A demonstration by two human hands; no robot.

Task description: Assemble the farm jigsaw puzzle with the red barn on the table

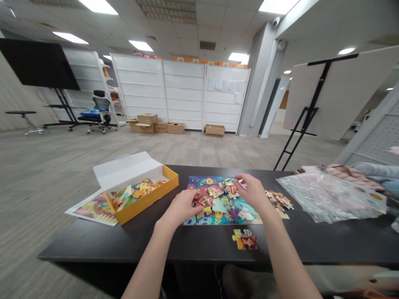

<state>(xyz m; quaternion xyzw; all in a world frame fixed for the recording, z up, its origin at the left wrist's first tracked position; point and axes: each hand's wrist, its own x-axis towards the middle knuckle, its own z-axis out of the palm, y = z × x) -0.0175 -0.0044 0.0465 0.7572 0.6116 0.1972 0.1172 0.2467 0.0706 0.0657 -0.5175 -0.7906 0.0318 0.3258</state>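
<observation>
A loose heap of jigsaw pieces lies on a colourful picture sheet on the black table. At the heap's left side is my left hand, its thumb and fingers apart and touching pieces. My right hand is over the heap's right side, fingers bent, with a small pinkish jigsaw piece between thumb and fingertips. Two or so joined jigsaw pieces lie nearer me on the bare table. More jigsaw pieces are piled right of the sheet, partly behind my right wrist.
On the left an open yellow box holds more pieces, its white lid tipped back. A printed sheet sticks out under it. Clear plastic packaging and folded cloth lie at the right. The table's front edge runs below my forearms.
</observation>
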